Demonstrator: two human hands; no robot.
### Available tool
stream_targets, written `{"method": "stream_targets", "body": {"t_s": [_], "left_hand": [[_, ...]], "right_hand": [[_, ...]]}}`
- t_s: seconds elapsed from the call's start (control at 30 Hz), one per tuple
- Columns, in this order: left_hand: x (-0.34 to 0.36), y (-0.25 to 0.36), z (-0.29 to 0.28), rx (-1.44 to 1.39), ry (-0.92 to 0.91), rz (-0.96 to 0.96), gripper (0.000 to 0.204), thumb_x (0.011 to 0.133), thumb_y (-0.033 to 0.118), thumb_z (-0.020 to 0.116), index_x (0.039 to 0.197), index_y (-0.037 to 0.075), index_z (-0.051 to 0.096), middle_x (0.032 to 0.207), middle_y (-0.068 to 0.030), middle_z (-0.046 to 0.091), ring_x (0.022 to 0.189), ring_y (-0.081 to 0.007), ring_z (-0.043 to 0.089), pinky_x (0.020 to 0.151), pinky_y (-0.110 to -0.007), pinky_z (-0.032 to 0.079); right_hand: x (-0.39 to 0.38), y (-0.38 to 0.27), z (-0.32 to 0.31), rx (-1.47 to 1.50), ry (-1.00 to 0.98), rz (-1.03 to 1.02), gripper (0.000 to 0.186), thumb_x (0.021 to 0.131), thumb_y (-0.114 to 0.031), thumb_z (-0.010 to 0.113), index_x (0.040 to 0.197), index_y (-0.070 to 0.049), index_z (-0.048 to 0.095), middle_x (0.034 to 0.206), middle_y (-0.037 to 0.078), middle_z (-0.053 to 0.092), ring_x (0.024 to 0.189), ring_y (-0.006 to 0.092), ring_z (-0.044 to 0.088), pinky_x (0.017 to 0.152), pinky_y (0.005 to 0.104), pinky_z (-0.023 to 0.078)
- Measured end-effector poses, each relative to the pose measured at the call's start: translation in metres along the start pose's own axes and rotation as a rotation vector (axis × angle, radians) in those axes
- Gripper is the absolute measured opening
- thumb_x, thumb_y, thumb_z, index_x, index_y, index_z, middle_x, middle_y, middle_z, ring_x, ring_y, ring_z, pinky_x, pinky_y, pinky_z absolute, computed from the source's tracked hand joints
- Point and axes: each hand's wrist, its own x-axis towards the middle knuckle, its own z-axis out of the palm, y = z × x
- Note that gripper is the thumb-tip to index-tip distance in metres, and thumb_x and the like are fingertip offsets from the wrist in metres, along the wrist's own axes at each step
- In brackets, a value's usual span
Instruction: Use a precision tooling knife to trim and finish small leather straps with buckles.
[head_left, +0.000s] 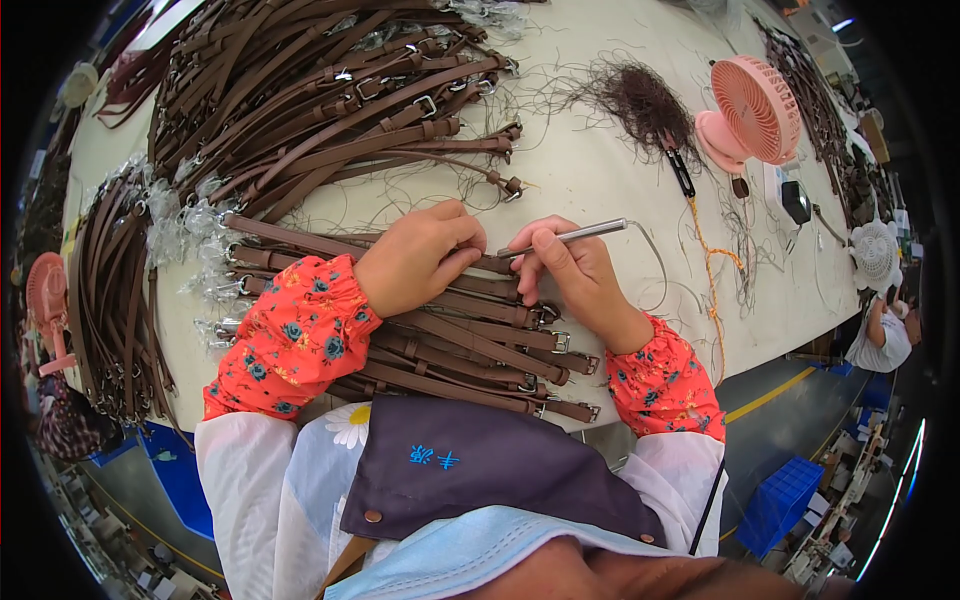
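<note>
My left hand [420,258] is closed, its fingers pinched at a brown leather strap [492,264]; the grip is partly hidden. In my right hand [575,268] is a slim silver pen-shaped tool [597,231] with a thin cable looping from its rear end. The tool's tip meets the strap between my two hands. Beneath both hands several brown buckled straps [480,328] lie side by side, their buckles toward the right. Clear plastic wrapping [215,275] covers metal fittings at their left ends.
A large heap of brown straps [330,90] covers the far left, with another bundle [120,290] at the left. Black thread snips [681,172] on an orange cord lie under a dark thread tangle [640,95]. A pink fan [750,110] stands far right. Loose threads litter the table [590,160].
</note>
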Motion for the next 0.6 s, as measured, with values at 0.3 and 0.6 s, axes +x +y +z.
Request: {"method": "stream_targets", "body": {"t_s": [0.3,0.6], "left_hand": [[0.0017,0.0039,-0.0038,-0.123,-0.003,-0.101,0.007,0.083,0.005,0.063,0.089,0.002,0.061,0.083,-0.0132,0.061,0.071,-0.0272,0.061,0.064,-0.036,0.048],[0.0008,-0.0004,-0.0015,-0.119,0.01,-0.05,0.007,0.085,0.006,0.064,0.09,0.002,0.062,0.079,-0.0083,0.059,0.06,-0.0171,0.056,0.056,-0.029,0.044]], "right_hand": [[0.0003,0.0003,0.0008,0.042,-0.007,0.04,0.04,0.103,-0.035,0.043,0.1,0.001,0.06,0.068,0.004,0.061,0.056,0.0088,0.058,0.054,0.0212,0.046],[-0.0003,0.0011,0.0007,0.03,-0.014,0.043,0.041,0.103,-0.036,0.043,0.101,0.0,0.061,0.069,0.004,0.061,0.057,0.0089,0.059,0.053,0.0212,0.046]]}}
